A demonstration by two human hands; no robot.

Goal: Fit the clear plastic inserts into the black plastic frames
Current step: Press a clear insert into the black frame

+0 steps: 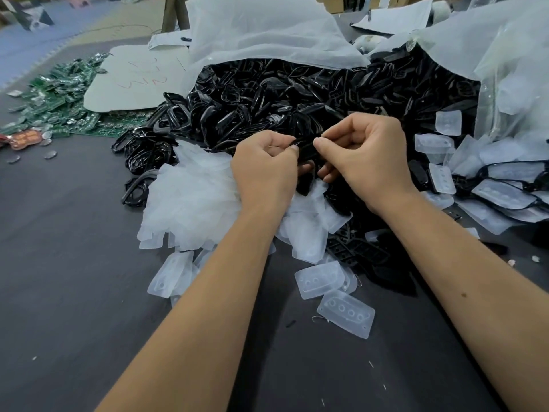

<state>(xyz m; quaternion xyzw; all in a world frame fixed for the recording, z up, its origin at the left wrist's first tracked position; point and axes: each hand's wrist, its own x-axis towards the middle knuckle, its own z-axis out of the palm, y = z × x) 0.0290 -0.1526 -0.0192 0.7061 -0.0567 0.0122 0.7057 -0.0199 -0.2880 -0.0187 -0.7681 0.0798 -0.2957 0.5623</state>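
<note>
Frame point(306, 150) pinched between both hands, held above the piles at centre. Left hand point(264, 168) curled, thumb and forefinger gripping frame's left end. Right hand point(362, 156) curled, thumb and fingers gripping frame's right end; lower fingers tucked beneath. Cannot tell whether an insert sits inside the held frame: hidden by fingers.

Directly below and left of hands: heap of clear inserts point(193, 200), translucent, overlapping. More loose inserts nearer the camera on table point(74, 263): one with a row of round holes point(346, 313), another just above it, touching point(318, 279). Small black perforated pieces point(353, 251) beside those, under right forearm's edge.

Behind hands: big pile of black frames point(297, 93), spilling from an opened white bag point(267, 31). A few frames strayed out left onto table point(136, 188).

Right side: second clear bag point(511, 69), more inserts point(445, 144) tumbling from it, some with black rims around them point(511, 188).

Far left: green circuit boards point(59, 96) scattered, partly under a white card with red scribble point(133, 78). Few small round metal discs point(50, 154) near boards. Orange packet point(25, 138) at left edge.

Dark grey table cover, tiny white scraps dotted about.
</note>
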